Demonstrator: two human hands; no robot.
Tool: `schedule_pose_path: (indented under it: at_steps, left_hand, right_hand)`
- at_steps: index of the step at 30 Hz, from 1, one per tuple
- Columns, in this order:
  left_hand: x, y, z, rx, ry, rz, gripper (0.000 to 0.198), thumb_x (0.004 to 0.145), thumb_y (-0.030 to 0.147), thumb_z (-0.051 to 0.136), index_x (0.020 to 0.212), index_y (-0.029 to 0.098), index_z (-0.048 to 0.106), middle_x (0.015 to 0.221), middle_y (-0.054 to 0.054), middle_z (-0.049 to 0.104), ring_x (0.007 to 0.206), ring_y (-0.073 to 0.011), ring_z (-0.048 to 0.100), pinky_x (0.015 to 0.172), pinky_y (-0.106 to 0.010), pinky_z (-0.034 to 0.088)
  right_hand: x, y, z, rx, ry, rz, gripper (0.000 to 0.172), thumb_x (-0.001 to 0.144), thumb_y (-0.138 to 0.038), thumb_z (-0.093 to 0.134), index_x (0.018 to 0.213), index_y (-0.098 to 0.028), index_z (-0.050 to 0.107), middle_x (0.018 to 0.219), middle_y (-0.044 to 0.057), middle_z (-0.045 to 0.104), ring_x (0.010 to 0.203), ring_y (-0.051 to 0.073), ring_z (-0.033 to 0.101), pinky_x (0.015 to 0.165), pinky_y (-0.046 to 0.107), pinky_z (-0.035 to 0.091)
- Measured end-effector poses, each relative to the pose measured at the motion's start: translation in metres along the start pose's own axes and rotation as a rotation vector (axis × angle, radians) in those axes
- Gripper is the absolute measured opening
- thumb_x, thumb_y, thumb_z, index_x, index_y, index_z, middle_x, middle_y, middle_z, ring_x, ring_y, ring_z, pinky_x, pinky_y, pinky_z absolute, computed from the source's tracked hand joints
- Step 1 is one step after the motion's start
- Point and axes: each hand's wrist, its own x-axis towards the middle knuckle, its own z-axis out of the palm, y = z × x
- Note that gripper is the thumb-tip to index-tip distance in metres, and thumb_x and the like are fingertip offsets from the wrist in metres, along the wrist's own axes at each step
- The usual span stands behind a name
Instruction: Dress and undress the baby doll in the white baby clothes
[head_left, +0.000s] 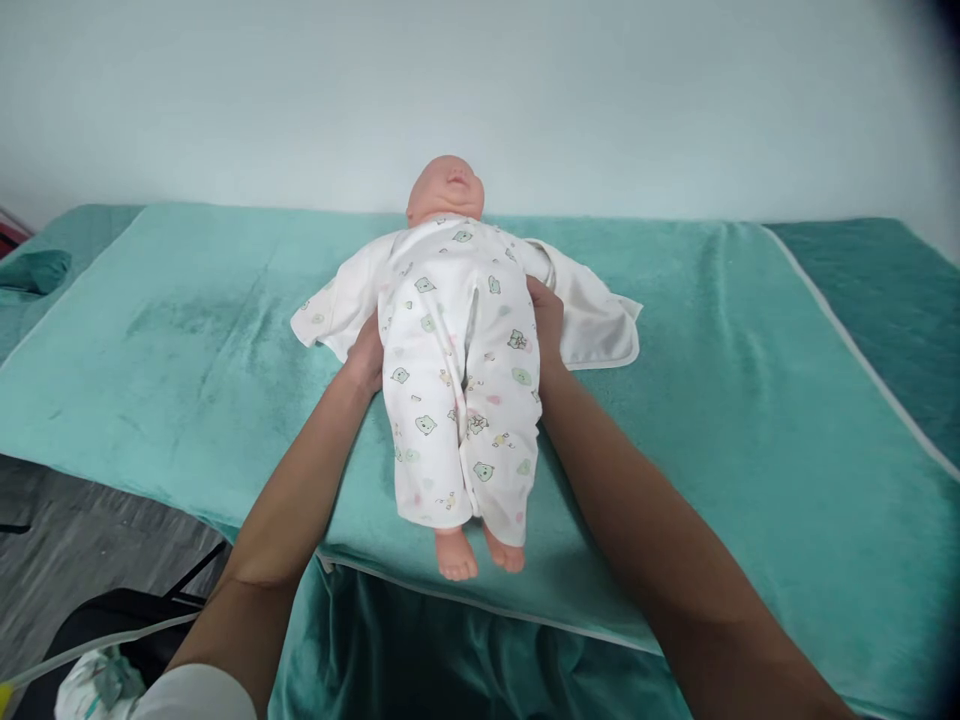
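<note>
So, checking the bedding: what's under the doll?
A teal towel lies under the doll, a white cloth poking out beside it. The left hand and right hand tuck in at its sides; fingertips and anything beneath its back are covered.

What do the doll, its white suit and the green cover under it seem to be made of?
The doll looks like vinyl or rubber: smooth, matte, evenly pink head and feet. Its suit seems to be thin knit cotton, matte, with printed animals and soft folds. The green cover looks like plush terry or fleece: its nap shows brushed streaks.
</note>
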Motion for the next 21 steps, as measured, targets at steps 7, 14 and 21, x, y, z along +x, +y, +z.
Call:
schedule_pose_path:
  at_steps: [7, 14, 21]
  left_hand:
    - [-0.002, 0.003, 0.008, -0.066, -0.068, 0.014, 0.047, 0.099, 0.051, 0.06, 0.134, 0.022, 0.071, 0.119, -0.007, 0.081, 0.13, -0.0279, 0.069, 0.117, -0.039, 0.054]
    - [-0.007, 0.009, 0.014, -0.113, -0.055, -0.047, 0.048, 0.1, 0.049, 0.059, 0.136, 0.019, 0.069, 0.115, -0.009, 0.082, 0.129, -0.0276, 0.07, 0.116, -0.038, 0.055]
    - [-0.008, 0.011, 0.013, -0.174, -0.009, -0.077, 0.041, 0.103, 0.042, 0.058, 0.135, 0.019, 0.069, 0.111, -0.007, 0.082, 0.126, -0.0253, 0.071, 0.119, -0.039, 0.052]
  right_hand:
    - [0.004, 0.0, -0.003, -0.033, 0.013, 0.016, 0.034, 0.077, -0.054, 0.067, 0.086, -0.023, 0.077, 0.086, 0.003, 0.075, 0.099, 0.027, 0.067, 0.096, 0.045, 0.055]
    - [-0.002, -0.004, -0.002, 0.065, -0.08, 0.015, 0.035, 0.076, -0.056, 0.068, 0.089, -0.025, 0.077, 0.094, 0.004, 0.076, 0.11, 0.031, 0.067, 0.1, 0.047, 0.056]
    - [-0.007, -0.009, -0.005, 0.025, -0.128, 0.023, 0.03, 0.076, -0.055, 0.067, 0.079, -0.026, 0.073, 0.087, 0.003, 0.074, 0.109, 0.032, 0.068, 0.1, 0.048, 0.057]
